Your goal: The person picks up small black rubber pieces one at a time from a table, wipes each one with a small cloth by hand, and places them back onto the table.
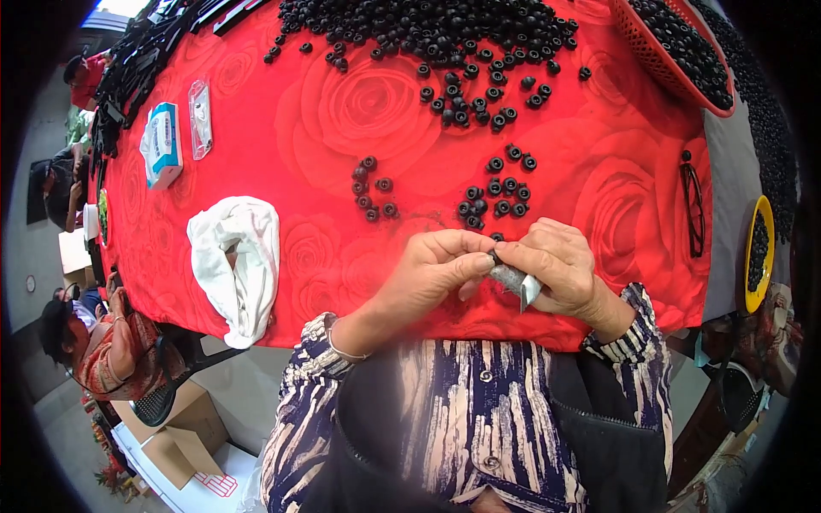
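Observation:
Close to the table's near edge, my two hands meet at the fingertips. My right hand (556, 263) is closed around a small silver-grey object (513, 279) with a flat, shiny end; its exact kind is hard to make out. Thumb and forefinger of my left hand (436, 269) pinch together at its tip, where a small dark bit shows, mostly covered by the fingers. Just beyond the hands lie loose round black parts (510, 185), each with a hole in the middle. Another small cluster of black parts (369, 203) lies to the left of these.
A big heap of black parts (445, 34) covers the far side of the red rose-patterned tablecloth (342, 94). At left are a white cloth (235, 265) and a tissue pack (162, 145). A red basket (727, 103), glasses (693, 205) and yellow tray (751, 299) stand right. Other people sit at left.

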A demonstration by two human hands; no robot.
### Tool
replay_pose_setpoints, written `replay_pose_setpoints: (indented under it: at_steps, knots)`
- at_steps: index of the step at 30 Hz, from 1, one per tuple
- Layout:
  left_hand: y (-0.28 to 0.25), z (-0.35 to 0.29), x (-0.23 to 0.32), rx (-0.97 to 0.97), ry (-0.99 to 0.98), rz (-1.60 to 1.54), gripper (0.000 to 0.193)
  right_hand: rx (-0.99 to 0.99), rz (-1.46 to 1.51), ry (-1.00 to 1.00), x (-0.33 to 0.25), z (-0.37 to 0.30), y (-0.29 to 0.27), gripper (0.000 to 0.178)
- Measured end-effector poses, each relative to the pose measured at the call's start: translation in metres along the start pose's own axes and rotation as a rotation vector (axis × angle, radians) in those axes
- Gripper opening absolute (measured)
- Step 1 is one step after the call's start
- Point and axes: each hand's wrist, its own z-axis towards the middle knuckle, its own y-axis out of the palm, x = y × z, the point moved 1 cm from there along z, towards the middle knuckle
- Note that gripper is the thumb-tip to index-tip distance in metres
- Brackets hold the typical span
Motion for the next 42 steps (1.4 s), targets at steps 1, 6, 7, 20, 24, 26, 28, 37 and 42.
replay_pose_setpoints:
  at_steps: [1,6,7,20,24,26,28,37,42]
  knots:
    - [0.002,-0.001,0.001,0.038,-0.004,0.021,0.021,0.01,0.005,0.0,0.001,-0.001,0.0,0.029]
    - [-0.001,-0.001,-0.001,0.023,0.014,-0.051,0.02,-0.046,0.134,0.127,0.003,0.006,-0.008,0.036]
    - [-0.002,-0.002,-0.001,0.009,0.03,-0.072,0.02,-0.076,0.219,0.247,0.004,0.008,-0.01,0.039]
    - [-0.001,0.0,-0.001,0.034,0.041,-0.034,0.022,-0.138,0.298,0.429,0.011,0.003,-0.006,0.026]
    - [-0.001,-0.001,-0.001,0.018,0.056,-0.045,0.022,-0.147,0.257,0.402,0.01,0.004,-0.006,0.027]
    - [-0.001,0.0,-0.002,0.01,0.057,-0.048,0.022,-0.152,0.253,0.406,0.009,0.004,-0.008,0.026]
    - [-0.002,0.002,-0.003,0.022,0.048,-0.045,0.022,-0.172,0.27,0.423,0.01,0.004,-0.009,0.026]
    - [-0.004,0.001,-0.003,0.021,0.056,-0.032,0.021,-0.177,0.272,0.402,0.012,0.005,-0.009,0.027]
    - [-0.004,0.002,-0.003,0.024,0.041,-0.043,0.021,-0.172,0.286,0.43,0.01,0.004,-0.009,0.026]
